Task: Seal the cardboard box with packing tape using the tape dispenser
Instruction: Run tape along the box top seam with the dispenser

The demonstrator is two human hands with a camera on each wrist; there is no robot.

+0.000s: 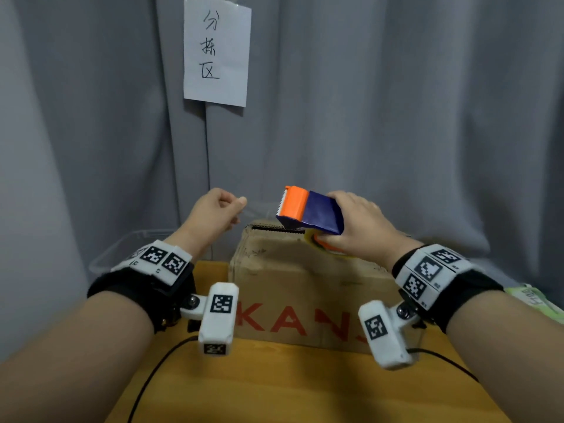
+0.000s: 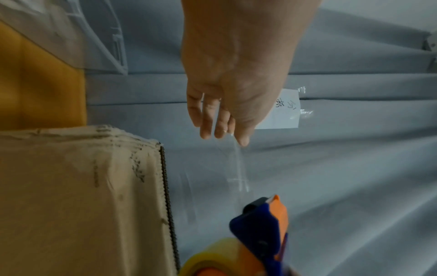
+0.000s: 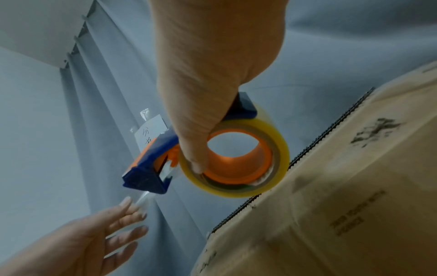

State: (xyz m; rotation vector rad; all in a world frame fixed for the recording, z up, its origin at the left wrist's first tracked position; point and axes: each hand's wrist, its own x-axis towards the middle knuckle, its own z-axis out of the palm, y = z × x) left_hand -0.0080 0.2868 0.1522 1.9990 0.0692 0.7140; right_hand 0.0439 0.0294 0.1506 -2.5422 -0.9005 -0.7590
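Observation:
A brown cardboard box (image 1: 305, 288) with red letters stands on the yellow table, flaps down. My right hand (image 1: 354, 227) grips the blue and orange tape dispenser (image 1: 308, 212) above the box's far edge, thumb on the yellowish tape roll (image 3: 236, 164). My left hand (image 1: 213, 212), left of the dispenser and beyond the box's far left corner, pinches the free end of a clear tape strip (image 2: 236, 168). That strip stretches through the air from the dispenser (image 2: 262, 229) to my left hand (image 2: 231, 104). The box top (image 3: 343, 196) lies just below the roll.
A grey curtain (image 1: 396, 117) hangs close behind the box, with a white paper sign (image 1: 216, 50) pinned to it. A clear plastic bin (image 1: 134, 248) sits at the back left of the yellow table (image 1: 274, 386). Black cables trail over the table. Green packets (image 1: 537, 300) lie at the right.

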